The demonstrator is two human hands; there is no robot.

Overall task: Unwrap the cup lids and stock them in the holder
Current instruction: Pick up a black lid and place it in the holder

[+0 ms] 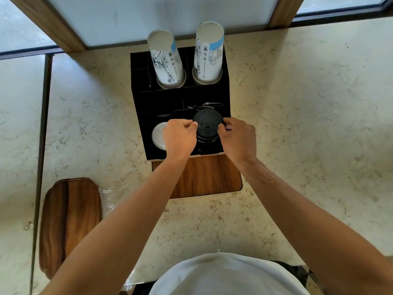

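Note:
A stack of black cup lids (pixel 207 126) stands in the front right slot of the black holder (pixel 144 99) on the marble counter. My left hand (pixel 179 137) grips the stack's left side and my right hand (pixel 237 136) grips its right side, fingers curled on the top rim. White lids (pixel 158 135) lie in the front left slot, partly hidden behind my left hand. Clear plastic wrap (pixel 110 199) lies crumpled on the counter beside my left forearm.
Two stacks of upside-down paper cups (pixel 167 58) (pixel 209 54) rise from the holder's back slots. The holder rests on a wooden board (pixel 208 177). A second wooden board (pixel 70 224) lies at the front left. A window frame runs along the back.

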